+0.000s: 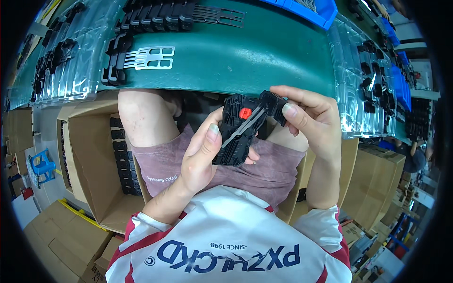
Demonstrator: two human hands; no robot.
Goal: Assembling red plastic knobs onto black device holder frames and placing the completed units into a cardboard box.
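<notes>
Over my lap, my left hand [200, 151] is closed around a black ribbed plastic housing [229, 153], thumb along its left side. A small red part [245, 113] sits near the housing's top. My right hand [318, 120] pinches a black end piece [272, 104] between thumb and fingers at the housing's upper right corner. From that end piece a toothed metal strip [243, 129] runs diagonally down across the housing's face. Whether the strip is seated in the housing or only lies over it, I cannot tell.
On the green table [273, 59] lie a row of black parts [155, 18] and black pieces with silver toothed strips [153, 57]. Clear trays [78, 85] [347, 101] flank it, with a blue bin [325, 21] at the back. An open cardboard box [89, 151] stands left of my legs.
</notes>
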